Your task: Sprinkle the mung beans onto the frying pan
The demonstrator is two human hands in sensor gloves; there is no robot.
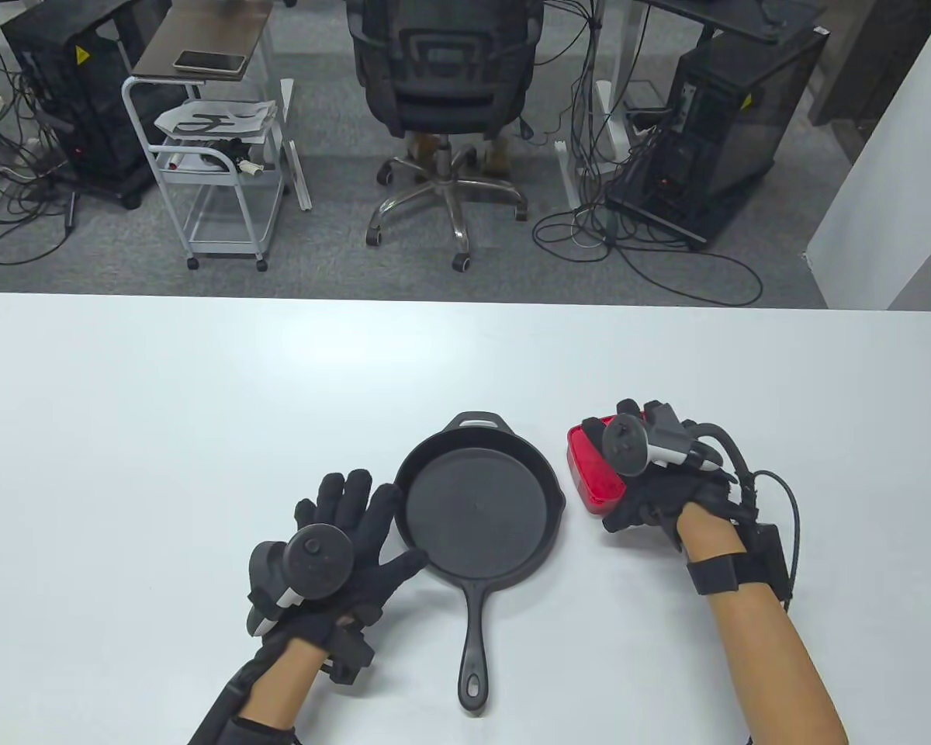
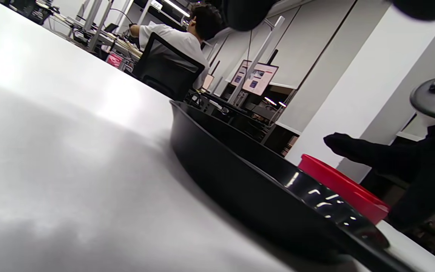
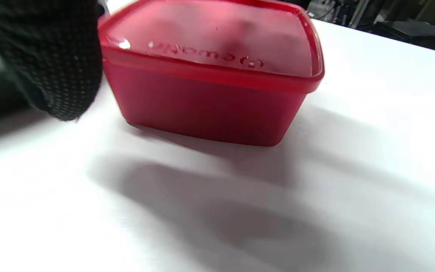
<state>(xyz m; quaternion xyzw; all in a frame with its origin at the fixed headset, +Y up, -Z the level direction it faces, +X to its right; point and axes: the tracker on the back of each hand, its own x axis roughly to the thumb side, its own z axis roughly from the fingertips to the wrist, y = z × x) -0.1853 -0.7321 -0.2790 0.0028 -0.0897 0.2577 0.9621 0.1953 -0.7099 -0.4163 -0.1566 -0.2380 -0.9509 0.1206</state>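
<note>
While lying flat at table centre, cast-iron frying pan (image 1: 481, 512) pointing its long handle toward 6 o'clock and its small helper handle toward 12 o'clock; showing a bare black cooking surface. Sitting just beside the pan at its 3 o'clock: red lidded container (image 1: 593, 477), standing upright on white table (image 1: 202, 403), lid seated on the rim in the right wrist view (image 3: 217, 68). Contents not showing through the lid, so mung beans not being confirmed by sight.

Left hand (image 1: 341, 551) lying at the pan's 9 o'clock, fingers spread and extended, fingertips (image 1: 384, 497) touching or nearly touching the pan's outer wall, thumb reaching toward the handle root; gripping nothing. Same pan wall (image 2: 240, 177) filling the left wrist view, red container showing behind it.

Right hand (image 1: 659, 481) draping over the container from its 3 o'clock side, fingers curling across the far edge of the lid. Closing grip not being established: one gloved finger (image 3: 57, 64) appearing beside the container's corner in the right wrist view, contact unclear. Container resting on the table.

Beyond the table at 12 o'clock: office chair (image 1: 442, 101); at 11 o'clock, white trolley (image 1: 217, 155).
</note>
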